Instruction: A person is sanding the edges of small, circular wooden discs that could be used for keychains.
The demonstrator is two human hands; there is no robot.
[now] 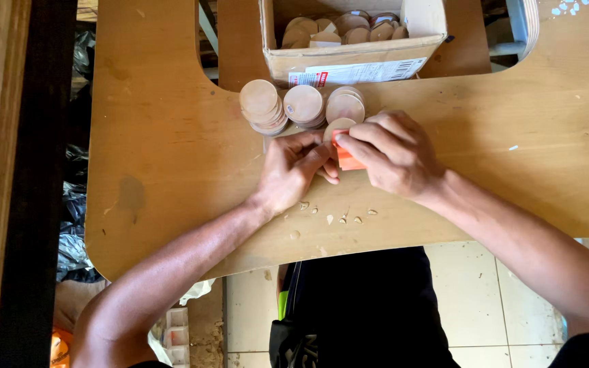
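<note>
I see my right hand [393, 153] with its grip clamped on an orange block [347, 159], and my left hand [289, 170] pinching a wooden disc [336, 126] against it. At 12 o'clock stand three disc stacks [301, 105], beyond them a cardboard box [356, 65] on the tabletop [172, 150]; chips [342, 217] lie at 6 o'clock.

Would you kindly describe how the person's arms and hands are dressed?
Both forearms are bare, with no sleeves showing. The left hand and right hand wear no gloves; no rings, watch or bands show.
</note>
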